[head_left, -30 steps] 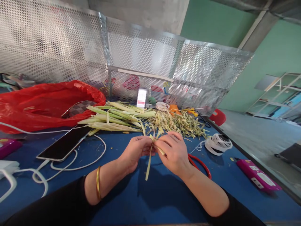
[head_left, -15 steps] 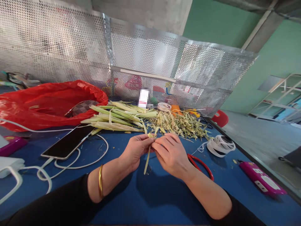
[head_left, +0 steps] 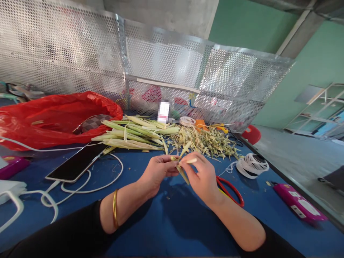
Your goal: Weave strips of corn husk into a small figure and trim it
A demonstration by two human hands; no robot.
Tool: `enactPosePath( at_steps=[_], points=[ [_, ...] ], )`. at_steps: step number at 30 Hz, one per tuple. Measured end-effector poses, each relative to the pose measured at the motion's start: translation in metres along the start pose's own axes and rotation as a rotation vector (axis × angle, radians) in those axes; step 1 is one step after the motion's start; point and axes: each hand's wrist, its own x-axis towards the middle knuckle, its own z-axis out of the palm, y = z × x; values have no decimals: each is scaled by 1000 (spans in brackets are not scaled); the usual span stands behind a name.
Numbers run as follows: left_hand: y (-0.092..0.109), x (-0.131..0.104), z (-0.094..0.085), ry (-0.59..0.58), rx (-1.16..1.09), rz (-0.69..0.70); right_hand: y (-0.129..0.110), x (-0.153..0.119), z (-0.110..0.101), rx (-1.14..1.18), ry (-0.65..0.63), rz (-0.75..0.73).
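Strips of pale green corn husk [head_left: 183,175] cross between my two hands over the blue table. With thumb and fingers pressed together, my left hand [head_left: 158,171] pinches the husk where the strips meet. My right hand [head_left: 201,179] is closed on the same husk strips from the other side, one pale end poking out over its fingers. Just beyond lies a pile of long corn husks [head_left: 134,134], and beside it a heap of small dry husk scraps [head_left: 206,141]. My palms and the inner fingers are partly hidden.
A red plastic bag [head_left: 53,111] and a black-screened phone [head_left: 76,161] with white cables are on the left. To the right are red-handled scissors [head_left: 233,190], a roll of white cord [head_left: 252,166] and a magenta packet [head_left: 298,202]. A perforated metal screen [head_left: 163,57] stands behind.
My right hand has turned and its fingers have opened outward around the husk. The strip that hung straight down now slants right, and another end sticks up. My left hand stays nearly in place.
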Motion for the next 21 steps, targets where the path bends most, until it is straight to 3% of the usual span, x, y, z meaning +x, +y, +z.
enactPosePath(
  at_steps=[2,5,8,12,16,21],
  points=[
    [2,-1,0,-28,34,-4,4,1,2,82,-4,233],
    [2,-2,0,-58,62,5,8,2,5,170,-133,481],
    [2,-1,0,-50,92,33,7,4,5,264,-187,620],
    [1,3,-2,55,129,116,3,6,4,519,-206,769],
    [-1,10,-6,116,134,167,-3,5,6,651,-229,766],
    [-3,11,-7,113,116,156,-6,2,6,645,-293,559]
  ],
)
